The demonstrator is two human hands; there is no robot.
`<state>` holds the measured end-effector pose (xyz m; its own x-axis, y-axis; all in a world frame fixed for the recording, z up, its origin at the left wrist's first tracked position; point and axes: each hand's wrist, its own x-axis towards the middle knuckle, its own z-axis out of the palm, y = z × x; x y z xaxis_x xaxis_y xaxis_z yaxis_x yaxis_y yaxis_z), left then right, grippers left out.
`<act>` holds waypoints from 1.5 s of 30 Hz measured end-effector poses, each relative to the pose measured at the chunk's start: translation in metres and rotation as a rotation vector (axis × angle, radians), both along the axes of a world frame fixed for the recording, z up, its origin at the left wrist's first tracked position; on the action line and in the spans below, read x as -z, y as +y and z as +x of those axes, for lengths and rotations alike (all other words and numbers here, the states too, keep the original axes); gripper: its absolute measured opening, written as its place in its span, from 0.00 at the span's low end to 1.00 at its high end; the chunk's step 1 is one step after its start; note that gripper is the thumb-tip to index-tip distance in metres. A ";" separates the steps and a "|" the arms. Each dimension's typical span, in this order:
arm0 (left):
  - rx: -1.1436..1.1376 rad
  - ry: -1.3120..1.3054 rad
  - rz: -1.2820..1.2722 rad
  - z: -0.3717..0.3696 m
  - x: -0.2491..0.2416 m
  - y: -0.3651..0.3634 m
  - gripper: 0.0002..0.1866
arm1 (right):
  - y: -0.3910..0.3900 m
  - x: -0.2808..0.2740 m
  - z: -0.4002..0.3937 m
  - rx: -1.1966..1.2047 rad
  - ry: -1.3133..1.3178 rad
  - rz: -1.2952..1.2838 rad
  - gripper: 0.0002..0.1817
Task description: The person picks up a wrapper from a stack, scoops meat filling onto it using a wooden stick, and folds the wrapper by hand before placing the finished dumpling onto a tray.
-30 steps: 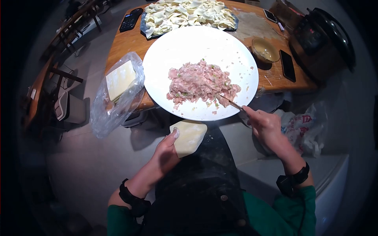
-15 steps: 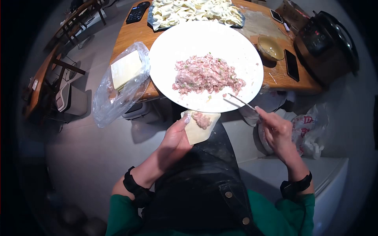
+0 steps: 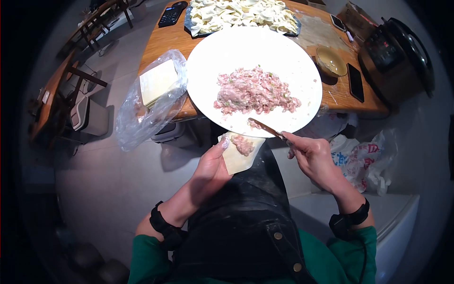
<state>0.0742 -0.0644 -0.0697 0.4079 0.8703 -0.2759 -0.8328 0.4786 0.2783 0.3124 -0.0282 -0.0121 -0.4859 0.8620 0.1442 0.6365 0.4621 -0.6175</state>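
My left hand (image 3: 211,163) holds a square dough wrapper (image 3: 239,162) by its left side, thumb on top, just below the plate's near rim. A small lump of meat filling (image 3: 243,145) lies on the wrapper's upper part. With closed fingers my right hand (image 3: 313,160) grips a narrow, flat-bladed knife (image 3: 266,128). The blade tip is over the plate's near edge, beside a little bit of meat. On the large white plate (image 3: 205,59) sits a mound of minced meat (image 3: 255,90) with green flecks. The plate overhangs the table's front edge.
A stack of wrappers (image 3: 158,81) lies in a plastic bag (image 3: 135,120) left of the plate. Behind is a tray of folded dumplings (image 3: 243,16). To the right are a bowl (image 3: 330,61), a phone (image 3: 355,83) and a cooker (image 3: 395,61) on the wooden table (image 3: 156,47).
My right hand and the knife have moved left and slightly down, bringing the blade near the plate's front edge. My left hand still holds the wrapper. The view has shifted slightly.
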 end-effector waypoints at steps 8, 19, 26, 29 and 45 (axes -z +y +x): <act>-0.002 0.102 0.017 0.001 -0.002 0.000 0.25 | 0.001 0.010 -0.011 -0.047 0.068 0.007 0.23; -0.107 0.031 0.014 -0.028 -0.011 -0.020 0.25 | -0.028 -0.002 -0.013 -0.172 0.183 0.043 0.21; -0.188 0.110 0.186 -0.030 -0.026 -0.013 0.25 | -0.022 -0.002 -0.022 -0.067 0.366 -0.308 0.17; -0.187 0.110 0.231 -0.034 -0.030 -0.009 0.25 | -0.021 -0.013 -0.015 -0.111 0.433 -0.341 0.19; -0.327 0.176 0.522 -0.020 -0.080 0.018 0.34 | 0.021 -0.033 -0.057 -0.235 0.173 0.824 0.28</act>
<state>0.0544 -0.0464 0.0104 0.0861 0.9800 0.1794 -0.8334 -0.0278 0.5520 0.2550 -0.0069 0.0211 -0.5516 0.3311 0.7656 0.3968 0.9115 -0.1083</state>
